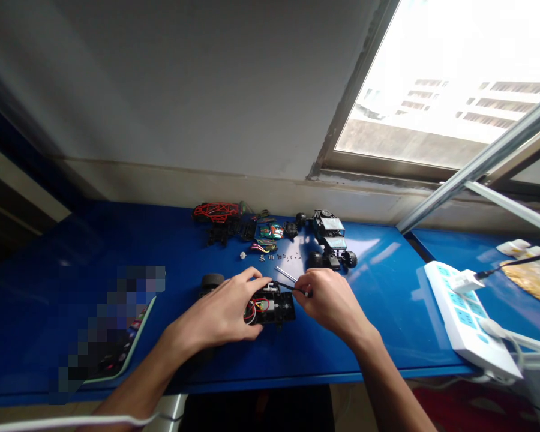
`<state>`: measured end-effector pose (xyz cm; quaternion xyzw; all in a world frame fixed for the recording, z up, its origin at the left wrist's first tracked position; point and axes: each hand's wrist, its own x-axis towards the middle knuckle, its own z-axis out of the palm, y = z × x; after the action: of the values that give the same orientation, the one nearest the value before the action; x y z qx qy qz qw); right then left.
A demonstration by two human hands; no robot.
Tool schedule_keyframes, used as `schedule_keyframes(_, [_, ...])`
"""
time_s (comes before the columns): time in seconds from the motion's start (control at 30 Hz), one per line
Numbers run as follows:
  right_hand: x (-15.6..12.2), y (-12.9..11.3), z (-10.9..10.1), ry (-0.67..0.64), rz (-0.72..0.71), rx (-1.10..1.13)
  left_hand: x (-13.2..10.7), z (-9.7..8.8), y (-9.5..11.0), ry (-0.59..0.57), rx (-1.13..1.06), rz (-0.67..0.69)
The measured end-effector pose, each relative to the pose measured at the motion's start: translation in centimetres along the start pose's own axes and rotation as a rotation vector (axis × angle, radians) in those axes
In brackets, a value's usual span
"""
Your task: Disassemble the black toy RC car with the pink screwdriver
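My left hand is wrapped over a black toy car chassis, gripping it against the blue table. Red and white wires and a grey block show inside the chassis, and a wheel sticks out behind the hand. My right hand is closed at the chassis's right end. Between its fingers is a thin black rod-like piece, reaching left over the chassis; its exact kind is unclear. A slim silver rod lies just beyond the right hand.
Behind the hands are a red toy car frame, a colourful body shell, small screws and an assembled toy truck. A tablet-like device, partly blurred, lies left. A white power strip stands right, near a metal frame.
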<state>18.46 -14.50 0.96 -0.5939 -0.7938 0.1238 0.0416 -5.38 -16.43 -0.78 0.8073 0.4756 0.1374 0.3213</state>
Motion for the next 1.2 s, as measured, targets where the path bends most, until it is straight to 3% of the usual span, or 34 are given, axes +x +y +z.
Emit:
schedule_keyframes(0.23, [0.3, 0.1, -0.1, -0.024, -0.019, -0.015, 1.0, -1.5, 0.4, -0.015, -0.010, -0.031])
schedule_keyframes(0.47, [0.6, 0.2, -0.3, -0.032, -0.019, -0.019, 2.4, -1.3, -0.1, 0.006, -0.077, -0.086])
schedule_keyframes(0.77, [0.4, 0.0, -0.3, -0.027, -0.028, -0.024, 6.0, -3.0, -0.5, -0.230, 0.021, -0.029])
schedule_keyframes(0.97, [0.2, 0.1, -0.1, -0.014, -0.012, 0.006, 6.5, -3.4, -0.8, -0.284, -0.022, 0.050])
schedule_keyframes(1.1, [0.1, 0.0, 0.0, -0.006, -0.003, 0.016, 6.8, -3.4, -1.2, -0.344, -0.070, 0.019])
schedule_keyframes(1.2, [0.0, 0.1, 0.3, 0.014, 0.008, 0.050, 7.0, -3.0, -1.5, -0.322, -0.094, 0.013])
